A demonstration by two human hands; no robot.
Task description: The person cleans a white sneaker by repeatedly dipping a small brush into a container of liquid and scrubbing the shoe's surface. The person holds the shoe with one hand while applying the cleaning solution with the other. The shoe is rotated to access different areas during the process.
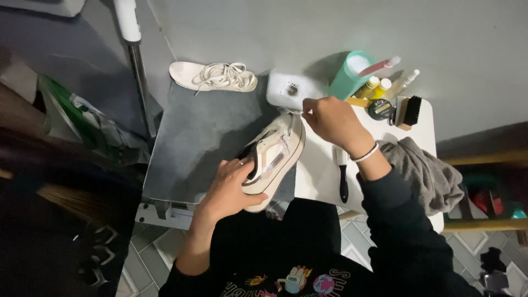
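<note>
A cream sneaker (273, 155) without laces rests tilted on a grey mat (192, 143). My left hand (231, 187) grips its heel end, fingers inside the opening. At the toe, my right hand (330, 121) is closed around a small tool; only a thin pale tip shows, so its kind is unclear. A white insole with a heap of white laces (217, 77) lies at the mat's far edge.
A white bowl (294, 88), a teal cup holding a toothbrush (352, 74), yellow bottles (377, 87), a round tin (379, 108) and a wooden brush (410, 111) stand behind. A black-handled brush (342, 176) and grey cloth (426, 173) lie on the white table.
</note>
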